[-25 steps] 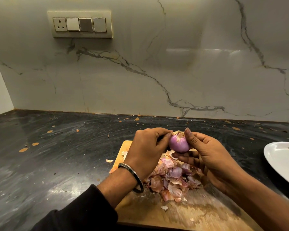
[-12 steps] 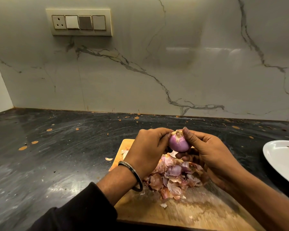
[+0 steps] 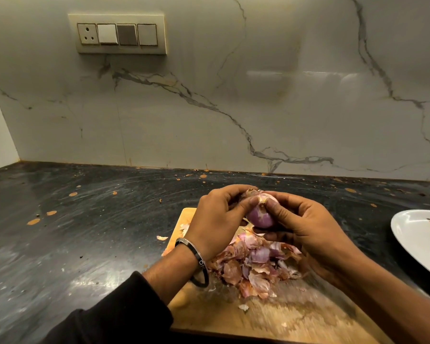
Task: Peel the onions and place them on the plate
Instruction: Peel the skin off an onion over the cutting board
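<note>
Onion [image 3: 260,216] sits above the board [image 3: 271,316], gripped by both hands: left hand [image 3: 215,219] pinching skin at its top, right hand [image 3: 305,227] cupping it. A hard tug might drop it short of the plate [image 3: 417,234].

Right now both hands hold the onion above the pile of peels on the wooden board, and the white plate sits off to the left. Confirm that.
One detail is wrong: the white plate sits to the right, at the frame's edge, not the left. The head view shows it. The rest stands: the left hand and right hand hold the onion above the pile of peels on the wooden board.
</note>
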A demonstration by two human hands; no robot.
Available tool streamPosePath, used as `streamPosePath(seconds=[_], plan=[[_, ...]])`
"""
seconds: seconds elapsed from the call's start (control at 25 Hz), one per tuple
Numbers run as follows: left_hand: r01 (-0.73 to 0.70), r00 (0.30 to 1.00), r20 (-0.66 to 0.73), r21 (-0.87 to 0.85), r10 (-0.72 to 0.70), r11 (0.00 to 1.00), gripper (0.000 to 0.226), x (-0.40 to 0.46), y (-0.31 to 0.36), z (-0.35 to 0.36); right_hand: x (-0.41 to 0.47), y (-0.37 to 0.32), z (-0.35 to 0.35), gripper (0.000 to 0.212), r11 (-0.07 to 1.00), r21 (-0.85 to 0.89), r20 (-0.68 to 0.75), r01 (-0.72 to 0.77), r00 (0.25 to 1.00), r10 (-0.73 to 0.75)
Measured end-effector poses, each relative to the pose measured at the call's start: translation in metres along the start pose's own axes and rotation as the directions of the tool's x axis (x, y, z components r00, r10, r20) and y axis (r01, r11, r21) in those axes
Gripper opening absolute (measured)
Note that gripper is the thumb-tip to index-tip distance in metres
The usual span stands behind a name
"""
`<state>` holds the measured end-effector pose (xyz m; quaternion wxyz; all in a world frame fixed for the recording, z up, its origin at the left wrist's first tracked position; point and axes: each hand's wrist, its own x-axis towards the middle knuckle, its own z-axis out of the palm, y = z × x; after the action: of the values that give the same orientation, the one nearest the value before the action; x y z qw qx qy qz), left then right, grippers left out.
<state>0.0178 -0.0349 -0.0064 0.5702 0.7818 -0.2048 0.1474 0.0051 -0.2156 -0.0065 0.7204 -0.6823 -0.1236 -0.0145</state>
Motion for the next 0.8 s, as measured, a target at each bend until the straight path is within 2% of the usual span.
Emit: streamPosePath(seconds=[0.24,0.4,0.52,0.68,0.8], plan=[[0.154,0.984,-0.049,-0.23,-0.17,0.961,0.008,0.0038,-0.0019,-0.0022,0.0004,0.006,-0.0014,0.042,0.998,-0.059,0.035,0.026,0.999,-0.024],[0.217,0.963,-0.089,-0.3,-0.254,0.929,0.01,0.0054,-0.0032,-0.002,-0.0011,0.0088,0.0019,0.033,0.996,-0.08,0.103,0.029,0.994,-0.021],[0.264,0.945,-0.071,-0.413,-0.32,0.871,0.013,0.0056,-0.0007,-0.0013,-0.0029,0.007,0.0035,0.033,1.0,-0.02,0.151,0.012,0.989,-0.009],[0.29,0.932,-0.054,-0.481,-0.358,0.827,0.015,0.0064,0.0015,-0.0013,-0.0029,0.0012,0.0046,0.031,0.978,0.178,0.211,-0.112,0.975,0.074],[0.316,0.941,0.038,-0.459,-0.337,0.83,0.02,0.0024,0.0035,0.0027,-0.0035,0.0033,0.0056,0.046,0.99,0.106,0.174,-0.096,0.982,0.076]])
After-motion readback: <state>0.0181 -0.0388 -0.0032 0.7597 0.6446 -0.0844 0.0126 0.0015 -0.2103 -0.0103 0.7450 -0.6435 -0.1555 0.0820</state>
